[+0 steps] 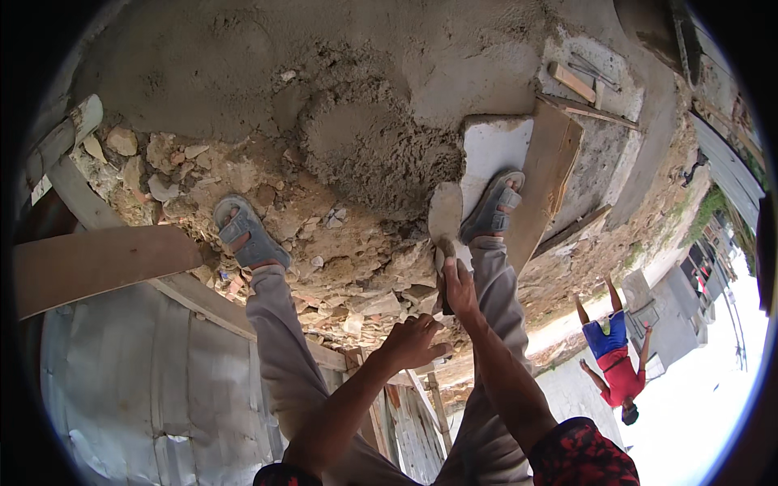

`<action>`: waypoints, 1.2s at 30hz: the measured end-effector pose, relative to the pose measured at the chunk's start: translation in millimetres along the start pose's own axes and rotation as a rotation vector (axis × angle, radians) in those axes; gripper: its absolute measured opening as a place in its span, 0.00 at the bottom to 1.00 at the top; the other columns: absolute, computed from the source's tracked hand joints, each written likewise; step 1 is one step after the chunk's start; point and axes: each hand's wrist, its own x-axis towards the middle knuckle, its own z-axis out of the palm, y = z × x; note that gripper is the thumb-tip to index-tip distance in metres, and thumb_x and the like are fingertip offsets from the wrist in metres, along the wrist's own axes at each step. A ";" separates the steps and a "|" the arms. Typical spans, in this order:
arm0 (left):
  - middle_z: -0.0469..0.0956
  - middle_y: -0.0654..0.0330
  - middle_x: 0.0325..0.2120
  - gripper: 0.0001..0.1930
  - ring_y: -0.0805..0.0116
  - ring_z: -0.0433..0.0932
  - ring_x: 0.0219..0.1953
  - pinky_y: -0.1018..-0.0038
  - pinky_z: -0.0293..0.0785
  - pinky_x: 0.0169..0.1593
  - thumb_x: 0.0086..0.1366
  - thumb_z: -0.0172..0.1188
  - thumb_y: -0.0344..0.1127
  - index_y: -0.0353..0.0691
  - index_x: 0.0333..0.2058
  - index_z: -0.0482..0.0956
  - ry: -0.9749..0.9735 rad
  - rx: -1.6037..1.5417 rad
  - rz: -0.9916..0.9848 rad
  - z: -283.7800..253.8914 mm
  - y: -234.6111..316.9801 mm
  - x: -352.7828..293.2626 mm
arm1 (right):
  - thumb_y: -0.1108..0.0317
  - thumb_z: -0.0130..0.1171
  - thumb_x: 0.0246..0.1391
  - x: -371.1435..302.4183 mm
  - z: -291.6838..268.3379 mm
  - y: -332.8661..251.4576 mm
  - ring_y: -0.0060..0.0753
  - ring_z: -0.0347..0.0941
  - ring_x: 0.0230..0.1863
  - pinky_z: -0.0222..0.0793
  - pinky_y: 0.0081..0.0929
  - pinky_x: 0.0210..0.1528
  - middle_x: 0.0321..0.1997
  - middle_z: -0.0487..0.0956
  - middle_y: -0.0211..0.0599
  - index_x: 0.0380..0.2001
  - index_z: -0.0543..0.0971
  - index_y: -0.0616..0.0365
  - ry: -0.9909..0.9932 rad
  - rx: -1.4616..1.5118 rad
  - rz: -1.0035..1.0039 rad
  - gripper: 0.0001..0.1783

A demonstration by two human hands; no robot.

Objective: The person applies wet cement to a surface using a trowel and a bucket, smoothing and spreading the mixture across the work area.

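Observation:
My right hand [460, 290] is closed around the handle of a trowel, beside my right shin. The mortar-smeared trowel blade [445, 212] points away from me, next to my right sandal [493, 204] and the edge of a white slab [494, 146]. My left hand [412, 343] hangs nearer to me and a little to the left, fingers loosely bent and thumb apart, with nothing seen in it. Beyond the trowel lies a rough heap of wet grey mortar [381, 154], spreading into a smoother grey layer [194, 73].
Broken stones and rubble [356, 304] lie between and around my feet. A wooden plank [539, 182] runs beside the slab; another board [105, 263] juts in at left above metal sheeting [154, 356]. Wood offcuts [573, 81] lie far right. A person in a red shirt [622, 377] is off to the right.

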 end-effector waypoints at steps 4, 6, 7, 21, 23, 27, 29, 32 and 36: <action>0.72 0.46 0.46 0.31 0.47 0.73 0.49 0.57 0.68 0.53 0.63 0.52 0.58 0.34 0.51 0.72 0.018 0.037 -0.043 1.0 -2.0 -10.5 | 0.52 0.45 0.65 75.3 -3.1 -92.7 0.53 0.74 0.29 0.67 0.44 0.29 0.23 0.74 0.55 0.36 0.72 0.63 -0.139 0.098 0.122 0.21; 0.72 0.46 0.46 0.30 0.47 0.73 0.49 0.57 0.68 0.53 0.64 0.52 0.58 0.34 0.50 0.72 0.011 0.057 -0.006 0.0 9.4 -4.0 | 0.55 0.48 0.64 89.9 5.5 -62.3 0.49 0.76 0.28 0.69 0.45 0.28 0.22 0.74 0.55 0.41 0.72 0.64 -0.067 -0.065 -0.109 0.20; 0.72 0.46 0.46 0.30 0.47 0.73 0.49 0.56 0.68 0.53 0.64 0.52 0.58 0.34 0.49 0.72 -0.046 0.081 0.014 -4.4 19.6 -0.1 | 0.56 0.49 0.64 77.1 9.7 -16.5 0.51 0.76 0.28 0.70 0.45 0.28 0.22 0.74 0.55 0.43 0.73 0.64 0.033 -0.267 -0.327 0.19; 0.67 0.49 0.54 0.33 0.47 0.68 0.55 0.52 0.67 0.54 0.64 0.46 0.63 0.37 0.52 0.70 -0.149 0.162 -0.005 3.5 17.9 -5.6 | 0.45 0.39 0.67 134.3 79.2 -158.6 0.22 0.67 0.14 0.63 0.28 0.15 0.16 0.71 0.32 0.35 0.72 0.63 -0.313 0.618 -0.039 0.28; 0.67 0.50 0.54 0.34 0.50 0.69 0.56 0.52 0.67 0.54 0.64 0.46 0.63 0.38 0.54 0.68 -0.055 0.168 0.022 22.4 8.0 -6.9 | 0.45 0.40 0.66 129.5 113.9 -183.3 0.24 0.70 0.15 0.66 0.28 0.16 0.18 0.74 0.36 0.36 0.72 0.62 -0.348 0.473 -0.056 0.27; 0.64 0.50 0.57 0.36 0.52 0.68 0.57 0.53 0.67 0.55 0.64 0.45 0.64 0.38 0.57 0.66 -0.184 0.147 -0.002 0.6 23.2 -12.1 | 0.45 0.41 0.65 144.4 88.7 -163.9 0.38 0.78 0.23 0.75 0.33 0.24 0.29 0.80 0.52 0.44 0.72 0.61 -0.362 -0.377 -0.456 0.27; 0.65 0.49 0.57 0.36 0.50 0.68 0.57 0.52 0.68 0.54 0.64 0.45 0.64 0.37 0.57 0.66 -0.184 0.161 -0.017 -12.1 23.9 -16.7 | 0.43 0.43 0.62 156.3 52.1 -154.3 0.50 0.80 0.33 0.77 0.43 0.34 0.37 0.80 0.57 0.50 0.67 0.59 -0.462 -0.839 -0.638 0.29; 0.65 0.47 0.56 0.35 0.47 0.69 0.56 0.51 0.68 0.53 0.65 0.45 0.63 0.37 0.56 0.66 -0.115 0.140 0.000 -15.1 20.3 -23.7 | 0.43 0.46 0.60 159.6 -0.7 -138.3 0.50 0.80 0.34 0.78 0.43 0.35 0.36 0.80 0.49 0.50 0.67 0.55 -0.581 -1.098 -0.765 0.28; 0.66 0.47 0.54 0.35 0.47 0.70 0.54 0.51 0.69 0.52 0.64 0.47 0.63 0.36 0.56 0.66 -0.089 0.128 0.030 -11.3 17.4 -23.7 | 0.50 0.54 0.55 164.2 -58.0 -101.8 0.43 0.80 0.27 0.76 0.42 0.28 0.30 0.78 0.39 0.43 0.73 0.48 -0.698 -1.487 -0.920 0.18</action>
